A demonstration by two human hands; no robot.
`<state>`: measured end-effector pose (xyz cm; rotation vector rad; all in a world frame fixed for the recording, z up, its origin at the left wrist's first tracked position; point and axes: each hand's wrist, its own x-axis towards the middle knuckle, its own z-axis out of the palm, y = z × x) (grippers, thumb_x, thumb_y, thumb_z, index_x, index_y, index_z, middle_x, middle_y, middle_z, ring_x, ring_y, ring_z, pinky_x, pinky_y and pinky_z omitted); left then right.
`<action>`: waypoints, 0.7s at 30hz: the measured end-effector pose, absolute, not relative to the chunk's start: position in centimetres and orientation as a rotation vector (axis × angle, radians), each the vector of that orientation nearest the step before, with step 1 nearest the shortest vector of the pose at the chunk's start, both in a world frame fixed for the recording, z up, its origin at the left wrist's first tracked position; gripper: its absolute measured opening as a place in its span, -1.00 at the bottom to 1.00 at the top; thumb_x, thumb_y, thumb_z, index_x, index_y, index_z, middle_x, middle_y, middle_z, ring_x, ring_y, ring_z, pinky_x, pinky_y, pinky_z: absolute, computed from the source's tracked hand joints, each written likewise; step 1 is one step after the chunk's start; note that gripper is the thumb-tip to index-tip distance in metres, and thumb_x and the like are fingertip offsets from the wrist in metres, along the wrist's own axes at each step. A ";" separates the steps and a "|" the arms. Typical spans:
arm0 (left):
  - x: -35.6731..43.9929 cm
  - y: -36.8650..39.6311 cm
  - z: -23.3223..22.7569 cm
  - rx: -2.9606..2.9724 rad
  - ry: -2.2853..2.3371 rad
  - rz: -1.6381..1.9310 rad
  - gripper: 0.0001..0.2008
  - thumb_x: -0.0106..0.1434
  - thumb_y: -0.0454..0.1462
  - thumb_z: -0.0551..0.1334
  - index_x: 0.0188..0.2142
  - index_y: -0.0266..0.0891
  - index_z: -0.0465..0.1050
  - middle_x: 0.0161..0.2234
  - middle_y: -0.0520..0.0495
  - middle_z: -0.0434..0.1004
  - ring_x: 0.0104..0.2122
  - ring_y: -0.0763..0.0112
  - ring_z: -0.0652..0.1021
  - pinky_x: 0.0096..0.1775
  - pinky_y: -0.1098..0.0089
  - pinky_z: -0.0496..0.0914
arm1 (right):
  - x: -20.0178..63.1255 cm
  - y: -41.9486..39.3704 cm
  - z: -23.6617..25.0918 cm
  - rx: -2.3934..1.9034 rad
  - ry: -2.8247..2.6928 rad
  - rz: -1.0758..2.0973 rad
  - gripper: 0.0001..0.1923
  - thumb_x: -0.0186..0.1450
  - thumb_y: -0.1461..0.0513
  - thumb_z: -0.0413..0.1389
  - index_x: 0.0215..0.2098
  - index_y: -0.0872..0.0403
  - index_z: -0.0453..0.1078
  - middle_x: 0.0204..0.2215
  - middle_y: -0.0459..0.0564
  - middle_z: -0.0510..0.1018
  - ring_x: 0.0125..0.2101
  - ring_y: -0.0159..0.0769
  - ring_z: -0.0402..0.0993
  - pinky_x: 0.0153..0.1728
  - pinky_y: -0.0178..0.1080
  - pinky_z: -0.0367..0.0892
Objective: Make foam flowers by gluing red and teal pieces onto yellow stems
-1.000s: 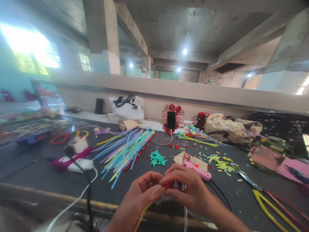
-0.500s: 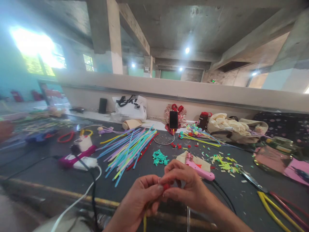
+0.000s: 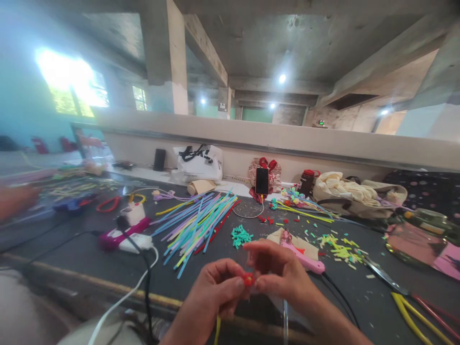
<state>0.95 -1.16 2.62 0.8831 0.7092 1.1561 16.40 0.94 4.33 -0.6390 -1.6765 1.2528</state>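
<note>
Pinched in my left hand (image 3: 220,292) is a small red fuzzy flower-like piece (image 3: 248,279) with a yellow spot at its middle. A thin yellow stem (image 3: 217,330) hangs below this hand; whether it joins the red piece is hidden. My right hand (image 3: 278,273) is curved beside the piece, thumb tip close to it or touching, with the fingers raised and apart from the thumb. Just beyond my hands lie a pile of short teal pieces (image 3: 241,236) and a pink glue gun (image 3: 305,258) on a beige cloth.
Long pastel pipe cleaners (image 3: 201,225) lie left of centre. A power strip (image 3: 132,239) with cables is nearer left. Yellow-green bits (image 3: 339,248) and scissors (image 3: 386,278) lie right. A phone (image 3: 262,180) leans on a bag at the back. Another person's blurred hand (image 3: 17,199) shows far left.
My right fingers have lifted and spread away from the red piece, so its yellow middle now shows. The whole view has shifted slightly, with things appearing farther right and lower.
</note>
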 end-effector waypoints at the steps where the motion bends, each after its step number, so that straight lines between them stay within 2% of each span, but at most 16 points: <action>1: 1.0 -1.2 2.7 0.901 0.725 1.168 -0.80 -0.16 -0.23 0.33 -0.59 -0.31 0.36 -0.74 0.05 0.40 -0.80 0.74 0.16 -0.75 0.66 -0.05 | 16.5 1.1 4.1 -0.659 -1.573 1.320 -0.59 -0.07 0.14 0.24 -0.22 0.01 0.39 -0.45 -0.12 0.41 -0.56 -0.50 0.27 -0.57 -0.42 0.16; 6: 0.7 -1.2 2.7 0.911 0.721 1.217 -0.78 -0.09 -0.23 0.30 -0.42 -0.24 0.38 -0.70 0.04 0.45 -0.80 0.71 0.23 -0.75 0.68 0.02 | 16.9 1.7 2.5 -0.877 -1.308 1.394 -0.80 0.06 0.15 0.15 -0.47 0.16 0.40 -0.71 -0.18 0.34 -0.73 -0.56 0.18 -0.71 -0.46 0.01; 12: 0.9 -1.4 2.8 0.846 0.740 1.255 -0.81 -0.13 -0.23 0.33 -0.52 -0.25 0.39 -0.74 0.08 0.43 -0.82 0.68 0.27 -0.77 0.67 0.08 | 16.4 0.5 2.5 -0.922 -1.439 1.327 -0.68 0.03 0.08 0.15 -0.66 0.15 0.27 -0.85 -0.24 0.24 -0.83 -0.58 0.07 -0.77 -0.46 -0.10; 15: 0.8 -1.4 2.9 0.764 0.740 1.274 -0.81 -0.16 -0.25 0.35 -0.53 -0.26 0.40 -0.73 0.07 0.43 -0.79 0.67 0.32 -0.77 0.70 0.07 | 15.9 -0.1 3.1 -0.930 -1.516 1.260 -0.58 0.08 0.01 0.08 -0.73 0.13 0.17 -0.88 -0.26 0.13 -0.84 -0.60 -0.01 -0.78 -0.45 -0.15; 18: 0.5 -1.2 2.5 0.709 0.684 1.248 -0.79 -0.15 -0.22 0.34 -0.51 -0.26 0.39 -0.72 0.04 0.45 -0.81 0.69 0.29 -0.79 0.71 0.02 | 15.6 -0.3 3.4 -0.922 -1.525 1.233 -0.53 0.18 -0.02 -0.08 -0.70 0.14 0.21 -0.84 -0.21 0.18 -0.79 -0.57 0.05 -0.74 -0.44 -0.07; 21: 0.2 -1.0 2.0 0.641 0.602 1.216 -0.79 -0.13 -0.22 0.33 -0.49 -0.25 0.39 -0.74 0.04 0.43 -0.82 0.71 0.25 -0.77 0.71 0.03 | 15.6 -0.2 3.3 -0.903 -1.460 1.297 -0.68 0.14 0.03 0.03 -0.49 0.14 0.35 -0.71 -0.18 0.29 -0.70 -0.54 0.16 -0.68 -0.45 0.02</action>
